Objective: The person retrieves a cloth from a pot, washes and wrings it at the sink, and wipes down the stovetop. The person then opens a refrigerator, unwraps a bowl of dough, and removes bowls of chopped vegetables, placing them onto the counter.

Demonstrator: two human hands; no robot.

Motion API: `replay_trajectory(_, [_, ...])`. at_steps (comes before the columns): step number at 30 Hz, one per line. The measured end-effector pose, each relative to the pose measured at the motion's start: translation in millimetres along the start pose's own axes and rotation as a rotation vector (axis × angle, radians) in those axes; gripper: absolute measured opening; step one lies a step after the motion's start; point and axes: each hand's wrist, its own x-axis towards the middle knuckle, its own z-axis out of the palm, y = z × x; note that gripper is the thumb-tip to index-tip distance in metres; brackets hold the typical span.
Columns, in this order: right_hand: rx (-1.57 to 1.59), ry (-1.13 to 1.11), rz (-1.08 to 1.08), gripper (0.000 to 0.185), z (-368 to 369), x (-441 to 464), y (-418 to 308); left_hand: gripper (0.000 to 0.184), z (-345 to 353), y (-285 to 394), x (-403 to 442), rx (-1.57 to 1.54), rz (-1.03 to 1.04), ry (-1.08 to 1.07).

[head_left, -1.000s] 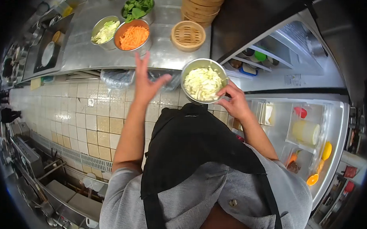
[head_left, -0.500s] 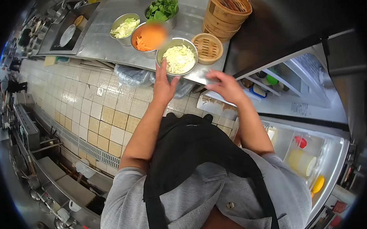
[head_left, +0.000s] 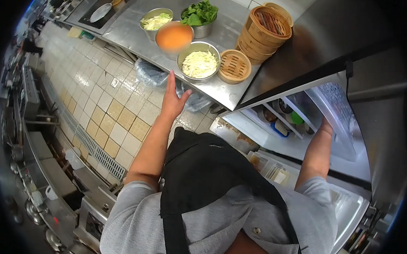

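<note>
Fingers apart and holding nothing, my left hand (head_left: pixel 174 97) is just off the counter's front edge, below a metal bowl of shredded pale vegetable (head_left: pixel 200 64). My right arm reaches into the open fridge (head_left: pixel 275 138); only the wrist side of my right hand (head_left: pixel 326 126) shows, and its fingers are hidden behind a shelf panel. Beside the bowl lies a round bamboo steamer (head_left: pixel 234 66). Behind it stand a bowl of orange shreds (head_left: pixel 174 37), partly blurred, a bowl of sliced pale green vegetable (head_left: pixel 156 21) and a bowl of green leaves (head_left: pixel 200 13).
Stacked bamboo steamers (head_left: pixel 264 31) stand at the back right of the steel counter (head_left: pixel 130 28). The fridge's open door (head_left: pixel 349 202) spreads at my lower right. A sink (head_left: pixel 94 14) lies at upper left. Plastic bags (head_left: pixel 150 74) hang under the counter.
The bowl of shredded pale vegetable went from my right hand to the counter. My left hand touched it, then let go and drew back. My right hand moved right into the fridge.
</note>
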Motion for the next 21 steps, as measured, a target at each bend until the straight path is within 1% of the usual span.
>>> replay_trajectory(2, [-0.024, -0.061, 0.067, 0.025, 3, 10, 2, 0.097, -6, -11, -25, -0.085, -0.173, -0.074])
replay_trajectory(6, [-0.015, -0.097, 0.118, 0.026, 11, 23, 6, 0.095, -21, -38, -81, -0.019, -0.252, -0.020])
replay_trajectory(8, [-0.004, -0.107, 0.140, 0.026, 13, 27, 9, 0.094, -31, -41, -105, -0.085, -0.476, -0.008])
replay_trajectory(11, [0.004, -0.109, 0.167, 0.027, 12, 28, 14, 0.094, -37, -61, -134, -0.092, -0.555, -0.009])
replay_trajectory(15, [0.032, -0.082, 0.200, 0.028, 6, 25, 21, 0.092, -35, -73, -143, -0.071, -0.591, -0.042])
replay_trajectory(17, [0.064, -0.060, 0.216, 0.029, 2, 23, 26, 0.091, -26, -86, -141, 0.002, -0.501, -0.070])
replay_trajectory(21, [0.182, 0.029, 0.236, 0.030, -10, 14, 43, 0.089, -24, -66, -113, -0.031, -0.466, -0.161])
